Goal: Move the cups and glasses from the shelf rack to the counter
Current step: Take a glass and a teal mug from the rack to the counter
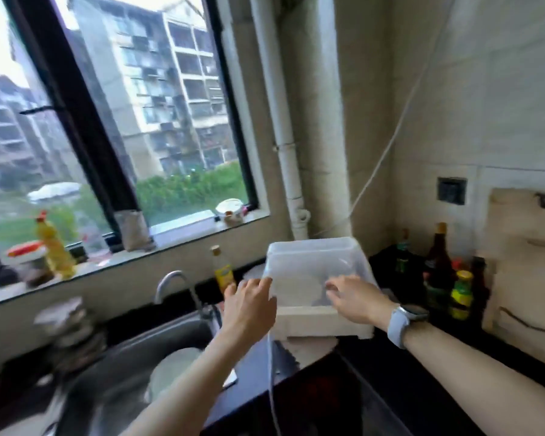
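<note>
Beside the sink (145, 350), both hands, left hand (249, 305) and right hand (354, 297), fingers spread, press the shelf rack's clear cover (312, 265) on the dark tabletop (375, 388). Cups inside too blurred to tell. Next, probably lift it.

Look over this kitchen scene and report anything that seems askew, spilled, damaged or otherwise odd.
Nothing clearly stands out. The covered rack sits level on the dark counter, both hands at its translucent cover. The bottles by the wall stand upright. The picture is blurred, so small spills or cracks cannot be ruled out.
</note>
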Action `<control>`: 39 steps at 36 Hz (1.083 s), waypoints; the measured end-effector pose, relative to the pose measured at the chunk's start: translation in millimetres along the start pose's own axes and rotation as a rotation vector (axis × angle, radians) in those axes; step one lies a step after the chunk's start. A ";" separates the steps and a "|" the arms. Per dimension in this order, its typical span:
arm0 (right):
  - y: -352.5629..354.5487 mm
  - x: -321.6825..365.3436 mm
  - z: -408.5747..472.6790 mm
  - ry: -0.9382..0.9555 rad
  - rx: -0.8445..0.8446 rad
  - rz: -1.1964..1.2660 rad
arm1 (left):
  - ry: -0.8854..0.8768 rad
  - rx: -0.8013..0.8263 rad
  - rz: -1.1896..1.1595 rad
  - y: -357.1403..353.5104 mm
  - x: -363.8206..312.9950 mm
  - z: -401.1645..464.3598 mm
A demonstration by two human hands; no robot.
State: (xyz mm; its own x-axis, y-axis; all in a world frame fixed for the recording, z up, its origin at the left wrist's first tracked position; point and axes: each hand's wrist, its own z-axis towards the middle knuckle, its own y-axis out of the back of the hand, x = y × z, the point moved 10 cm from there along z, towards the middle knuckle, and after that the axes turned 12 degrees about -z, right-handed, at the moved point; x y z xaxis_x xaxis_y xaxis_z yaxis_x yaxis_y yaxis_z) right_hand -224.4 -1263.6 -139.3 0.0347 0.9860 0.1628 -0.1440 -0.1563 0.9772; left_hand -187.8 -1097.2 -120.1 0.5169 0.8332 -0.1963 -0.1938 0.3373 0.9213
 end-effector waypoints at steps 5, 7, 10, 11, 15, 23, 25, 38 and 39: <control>-26.1 232.0 22.6 0.333 0.029 0.032 | 0.287 -0.106 0.102 104.0 181.8 -110.6; -31.5 323.0 18.4 0.476 0.017 0.063 | 0.410 -0.142 0.142 145.6 243.2 -163.1; -41.8 448.4 0.0 0.668 0.037 0.100 | 0.592 -0.179 0.209 202.5 323.6 -245.9; -45.3 484.5 -7.1 0.720 0.047 0.109 | 0.649 -0.188 0.230 218.3 346.8 -272.6; -53.6 609.4 -33.4 0.886 0.073 0.184 | 0.868 -0.275 0.241 271.1 425.1 -371.3; -56.0 786.8 -49.9 1.084 0.062 0.316 | 1.050 -0.443 0.230 334.0 530.1 -459.2; -58.9 820.0 -36.9 1.116 0.050 0.306 | 1.038 -0.466 0.240 347.6 560.3 -459.4; -29.4 1003.0 142.1 1.045 -0.088 0.421 | 0.891 -0.607 0.227 445.5 765.0 -357.8; -26.9 1013.1 152.0 1.041 -0.109 0.426 | 0.866 -0.619 0.214 450.4 776.2 -351.3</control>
State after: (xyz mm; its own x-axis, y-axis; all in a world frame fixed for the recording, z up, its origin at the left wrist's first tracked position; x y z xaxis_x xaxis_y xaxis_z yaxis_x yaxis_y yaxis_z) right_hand -35.0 -269.1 20.1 -0.8713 0.4297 0.2372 -0.0343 -0.5354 0.8439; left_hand -166.7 -144.6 24.5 -0.2948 0.8454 -0.4455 -0.7224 0.1080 0.6830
